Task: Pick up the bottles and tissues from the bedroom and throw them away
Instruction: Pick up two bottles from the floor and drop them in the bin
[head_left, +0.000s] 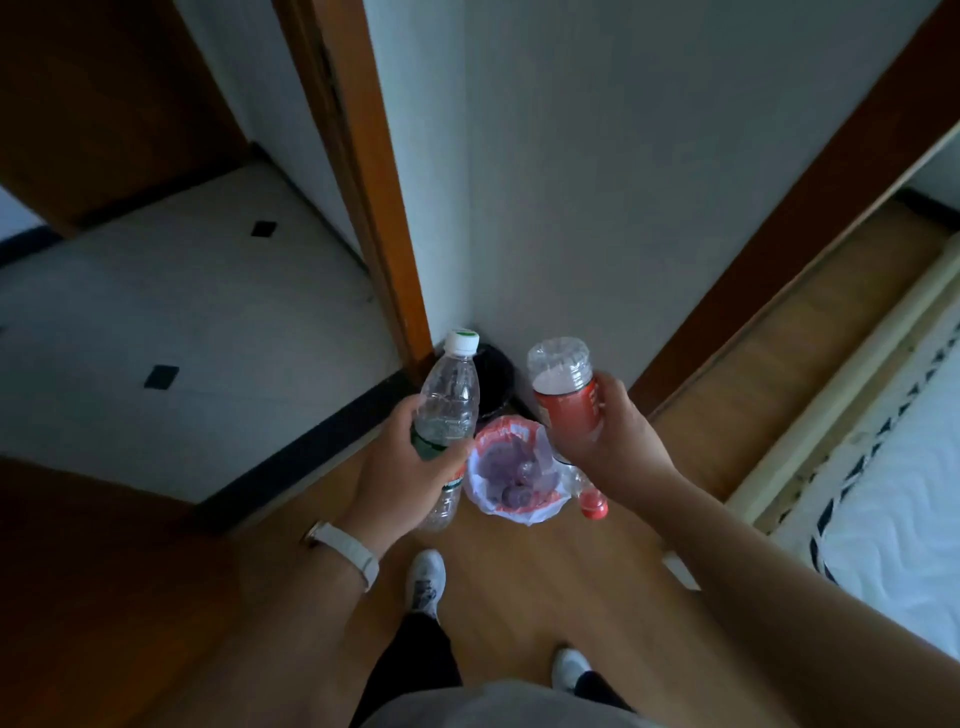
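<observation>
Labels are seen on both held bottles, a green one and a red one, but no writing can be read; two bottles are counted, one per hand. The clear bottle (449, 395) is gripped around its lower body by the left hand (410, 467), white cap up; the red bottle (566, 400) is clasped by the right hand (618, 431), base up, red cap down. A lined bin (514, 478) stands between and below the hands, on wood flooring in a wall corner; a mattress (893, 519) lies right of the right hand.
</observation>
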